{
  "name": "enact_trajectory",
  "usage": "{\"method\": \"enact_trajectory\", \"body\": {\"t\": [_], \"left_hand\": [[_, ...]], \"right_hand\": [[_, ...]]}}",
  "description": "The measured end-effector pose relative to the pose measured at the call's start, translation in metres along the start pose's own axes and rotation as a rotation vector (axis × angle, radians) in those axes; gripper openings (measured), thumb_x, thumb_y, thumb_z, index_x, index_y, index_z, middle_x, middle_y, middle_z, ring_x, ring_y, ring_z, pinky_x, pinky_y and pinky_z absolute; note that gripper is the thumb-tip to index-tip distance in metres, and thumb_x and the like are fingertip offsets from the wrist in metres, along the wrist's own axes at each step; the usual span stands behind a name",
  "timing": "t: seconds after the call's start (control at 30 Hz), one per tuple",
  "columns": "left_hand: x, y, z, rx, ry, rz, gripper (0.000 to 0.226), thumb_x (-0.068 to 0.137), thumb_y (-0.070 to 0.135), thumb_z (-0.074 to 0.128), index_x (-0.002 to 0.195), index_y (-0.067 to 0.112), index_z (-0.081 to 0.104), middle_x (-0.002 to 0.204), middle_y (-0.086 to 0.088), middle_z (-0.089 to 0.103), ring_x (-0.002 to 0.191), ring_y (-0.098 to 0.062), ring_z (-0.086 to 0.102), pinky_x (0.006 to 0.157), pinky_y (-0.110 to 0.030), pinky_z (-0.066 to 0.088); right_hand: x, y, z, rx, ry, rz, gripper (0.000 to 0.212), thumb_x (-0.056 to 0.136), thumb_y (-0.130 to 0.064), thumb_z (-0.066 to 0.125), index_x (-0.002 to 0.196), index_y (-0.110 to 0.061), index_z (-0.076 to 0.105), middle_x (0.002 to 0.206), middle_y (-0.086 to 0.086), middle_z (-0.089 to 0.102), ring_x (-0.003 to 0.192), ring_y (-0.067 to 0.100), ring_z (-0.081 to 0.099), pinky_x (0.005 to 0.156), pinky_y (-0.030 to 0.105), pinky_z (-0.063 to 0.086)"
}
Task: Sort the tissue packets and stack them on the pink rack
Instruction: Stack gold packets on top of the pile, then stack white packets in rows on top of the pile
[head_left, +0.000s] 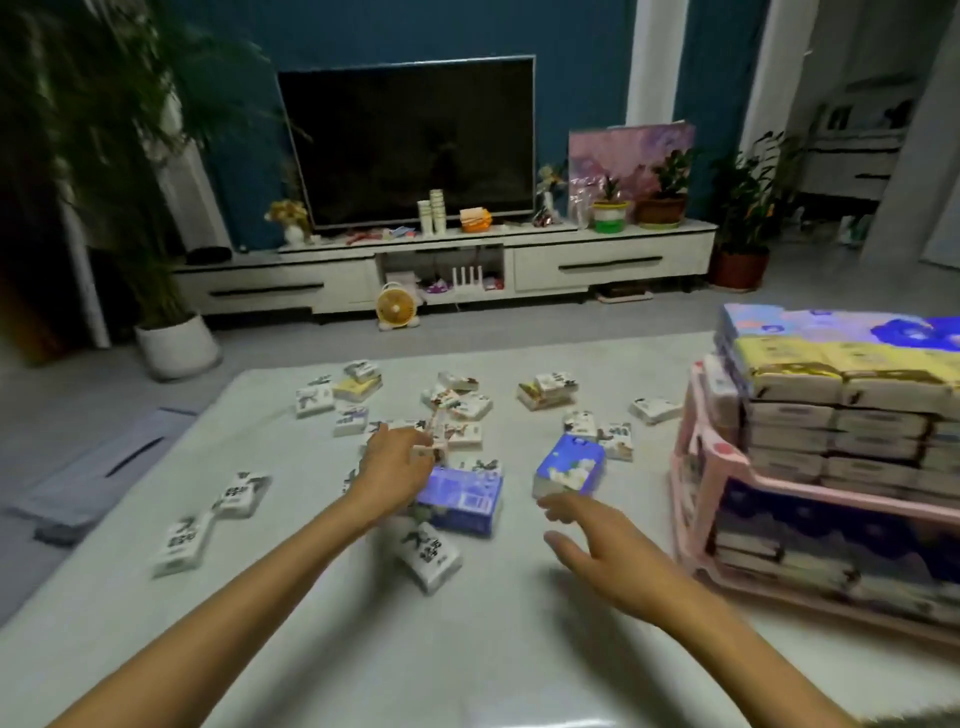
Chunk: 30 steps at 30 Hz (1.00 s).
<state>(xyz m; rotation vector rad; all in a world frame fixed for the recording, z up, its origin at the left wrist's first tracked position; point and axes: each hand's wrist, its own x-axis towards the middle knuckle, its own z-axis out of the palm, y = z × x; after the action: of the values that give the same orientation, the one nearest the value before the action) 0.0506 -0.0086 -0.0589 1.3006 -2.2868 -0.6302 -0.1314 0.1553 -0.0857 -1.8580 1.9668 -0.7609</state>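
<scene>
Several tissue packets lie scattered on a pale mat (363, 649). Most are white with dark print, such as one (430, 555) near my wrists. Two blue packets stand out: one (462, 500) lies just right of my left hand and another (570, 464) sits above my right hand. My left hand (397, 465) reaches into the pile and its fingers curl round a small white packet (434, 451). My right hand (592, 540) hovers with fingers spread, just below the second blue packet, holding nothing. The pink rack (727, 467) at the right carries stacked packets on its shelves.
A white TV cabinet (613, 265) with a television (410, 140) stands at the back. A small yellow fan (397, 307) sits on the floor before it. A potted plant (176, 343) stands at the left, and a grey folded item (104, 467) lies beside the mat.
</scene>
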Motion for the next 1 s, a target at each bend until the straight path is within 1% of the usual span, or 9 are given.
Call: {"method": "enact_trajectory", "body": {"t": [0.2, 0.33, 0.4, 0.53, 0.6, 0.7, 0.8, 0.9, 1.0], "left_hand": [[-0.042, -0.069, 0.024, 0.020, -0.025, -0.118, 0.083, 0.060, 0.066, 0.044, 0.121, 0.011, 0.057, 0.129, -0.008, 0.053, 0.125, -0.025, 0.043, 0.106, -0.034, 0.032], [-0.076, -0.080, 0.057, 0.016, -0.022, -0.005, 0.092, 0.058, 0.072, 0.044, 0.132, 0.019, 0.041, 0.126, 0.013, 0.036, 0.125, -0.006, 0.030, 0.108, -0.020, 0.019], [-0.082, -0.079, 0.070, 0.049, 0.041, 0.066, 0.083, 0.062, 0.067, 0.045, 0.131, 0.021, 0.041, 0.123, 0.016, 0.041, 0.123, -0.008, 0.036, 0.112, -0.032, 0.020], [-0.087, -0.074, 0.082, -0.093, 0.150, 0.082, 0.057, 0.065, 0.051, 0.057, 0.118, 0.040, 0.040, 0.113, 0.026, 0.043, 0.110, 0.002, 0.042, 0.102, -0.026, 0.036], [-0.092, -0.065, 0.085, -0.198, 0.072, 0.096, 0.060, 0.063, 0.050, 0.060, 0.117, 0.047, 0.034, 0.118, 0.023, 0.041, 0.115, 0.005, 0.041, 0.102, -0.016, 0.033], [-0.095, -0.056, 0.082, -0.258, -0.096, 0.122, 0.069, 0.065, 0.057, 0.063, 0.125, 0.048, 0.030, 0.124, 0.020, 0.041, 0.118, 0.008, 0.041, 0.101, -0.009, 0.031], [-0.081, -0.053, 0.069, -0.284, -0.054, 0.197, 0.057, 0.070, 0.059, 0.057, 0.122, 0.042, 0.041, 0.120, 0.019, 0.047, 0.114, 0.008, 0.043, 0.097, -0.007, 0.032], [-0.053, -0.070, 0.050, -0.259, 0.272, 0.279, 0.030, 0.083, 0.041, 0.048, 0.111, 0.030, 0.052, 0.112, 0.010, 0.055, 0.108, 0.003, 0.047, 0.094, -0.009, 0.033], [-0.013, -0.102, 0.031, -0.016, 0.256, 0.116, 0.051, 0.077, 0.022, 0.047, 0.126, 0.010, 0.050, 0.132, -0.008, 0.049, 0.124, -0.017, 0.039, 0.103, -0.017, 0.025]], "right_hand": [[0.024, 0.006, 0.083, 0.110, 0.066, 0.090, 0.051, 0.094, -0.034, 0.048, 0.141, -0.021, 0.032, 0.144, -0.003, 0.038, 0.131, 0.015, 0.036, 0.106, 0.023, 0.024], [0.012, 0.008, 0.110, -0.123, 0.108, -0.017, 0.076, 0.078, -0.061, 0.017, 0.141, -0.021, 0.031, 0.143, -0.004, 0.038, 0.133, 0.015, 0.031, 0.110, 0.021, 0.013], [0.011, 0.008, 0.114, -0.135, 0.135, -0.062, 0.079, 0.076, -0.062, 0.013, 0.141, -0.022, 0.032, 0.141, -0.005, 0.040, 0.133, 0.015, 0.031, 0.108, 0.018, 0.008], [0.012, 0.010, 0.115, -0.080, 0.120, -0.135, 0.070, 0.080, -0.056, 0.034, 0.143, -0.025, 0.031, 0.138, -0.004, 0.045, 0.127, 0.018, 0.041, 0.106, 0.021, 0.015], [0.010, 0.006, 0.114, -0.065, 0.039, -0.167, 0.068, 0.078, -0.049, 0.038, 0.143, -0.031, 0.026, 0.144, -0.005, 0.038, 0.124, 0.014, 0.042, 0.104, 0.019, 0.023], [0.009, 0.000, 0.110, -0.155, 0.067, -0.203, 0.058, 0.069, -0.036, 0.040, 0.126, -0.032, 0.044, 0.126, -0.003, 0.058, 0.103, 0.009, 0.058, 0.085, 0.017, 0.044], [0.013, 0.004, 0.113, -0.171, 0.186, -0.201, 0.045, 0.073, -0.035, 0.043, 0.116, -0.028, 0.052, 0.110, -0.007, 0.064, 0.096, 0.006, 0.048, 0.078, 0.016, 0.043], [0.018, 0.005, 0.111, 0.022, 0.278, -0.141, 0.028, 0.085, -0.021, 0.052, 0.111, -0.029, 0.056, 0.104, -0.012, 0.059, 0.094, 0.011, 0.050, 0.075, 0.023, 0.037], [0.016, 0.001, 0.104, 0.245, 0.414, -0.011, 0.018, 0.088, -0.025, 0.060, 0.099, -0.035, 0.048, 0.091, -0.015, 0.052, 0.081, 0.011, 0.053, 0.067, 0.024, 0.035]]}}
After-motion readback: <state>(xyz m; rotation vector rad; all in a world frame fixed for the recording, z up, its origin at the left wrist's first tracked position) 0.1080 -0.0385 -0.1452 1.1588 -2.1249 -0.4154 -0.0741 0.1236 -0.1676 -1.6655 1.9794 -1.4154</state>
